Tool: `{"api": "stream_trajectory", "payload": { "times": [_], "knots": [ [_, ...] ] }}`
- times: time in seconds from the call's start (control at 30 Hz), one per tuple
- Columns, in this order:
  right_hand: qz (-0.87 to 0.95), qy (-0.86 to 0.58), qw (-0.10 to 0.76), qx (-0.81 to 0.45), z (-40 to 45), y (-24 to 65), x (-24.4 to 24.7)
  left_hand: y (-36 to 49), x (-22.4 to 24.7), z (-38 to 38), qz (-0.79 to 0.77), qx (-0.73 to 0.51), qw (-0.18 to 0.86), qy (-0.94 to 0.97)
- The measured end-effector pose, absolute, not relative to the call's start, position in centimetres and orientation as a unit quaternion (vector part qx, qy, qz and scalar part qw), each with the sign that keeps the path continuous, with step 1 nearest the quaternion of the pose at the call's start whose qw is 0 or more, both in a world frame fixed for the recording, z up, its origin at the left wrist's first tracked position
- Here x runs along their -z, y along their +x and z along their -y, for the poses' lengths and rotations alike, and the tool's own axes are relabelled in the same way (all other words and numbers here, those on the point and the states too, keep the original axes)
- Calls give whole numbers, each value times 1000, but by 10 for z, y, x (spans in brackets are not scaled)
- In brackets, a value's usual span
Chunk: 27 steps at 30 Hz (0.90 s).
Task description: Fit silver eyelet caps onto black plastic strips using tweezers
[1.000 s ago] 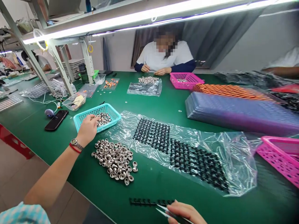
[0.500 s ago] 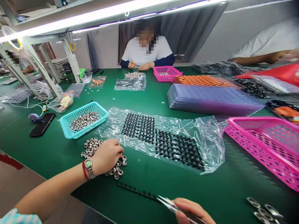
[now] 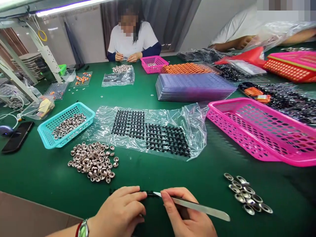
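Many metal cups (image 3: pixel 92 161) lie heaped on the tabletop (image 3: pixel 197 177); the left hand (image 3: pixel 124 209) has come from them to the black strip (image 3: pixel 149 193), whether its grip is pinching anything I cannot tell; the right hand (image 3: pixel 186 222) pinches tweezers (image 3: pixel 202 208), tip at the strip; both hands seemingly work there now.

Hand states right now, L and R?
Left hand: fingers bent over the black strip; cannot tell whether it grips anything.
Right hand: closed, holding tweezers, tip at the strip.
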State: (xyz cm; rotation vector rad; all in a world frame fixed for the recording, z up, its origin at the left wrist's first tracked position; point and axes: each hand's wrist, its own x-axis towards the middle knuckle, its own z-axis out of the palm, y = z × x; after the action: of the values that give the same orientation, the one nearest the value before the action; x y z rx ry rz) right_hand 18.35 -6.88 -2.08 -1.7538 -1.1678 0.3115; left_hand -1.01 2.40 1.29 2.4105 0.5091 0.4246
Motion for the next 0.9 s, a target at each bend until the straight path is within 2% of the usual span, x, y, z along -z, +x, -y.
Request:
{"api": "stream_trajectory", "payload": {
  "times": [0.4,0.6,0.73,0.9],
  "knots": [
    [496,-714,483,-99,66,181,16,-10,-9,-17,-228,-152,335,902],
    [557,-664,499,-21,62,177,16,-9,-11,-18,-229,-135,340,902],
    [618,-623,480,8,67,176,21,-8,-11,-17,-230,-126,335,905],
    [650,-592,476,-24,71,177,24,-7,-12,-17,-233,-118,346,901]
  ]
}}
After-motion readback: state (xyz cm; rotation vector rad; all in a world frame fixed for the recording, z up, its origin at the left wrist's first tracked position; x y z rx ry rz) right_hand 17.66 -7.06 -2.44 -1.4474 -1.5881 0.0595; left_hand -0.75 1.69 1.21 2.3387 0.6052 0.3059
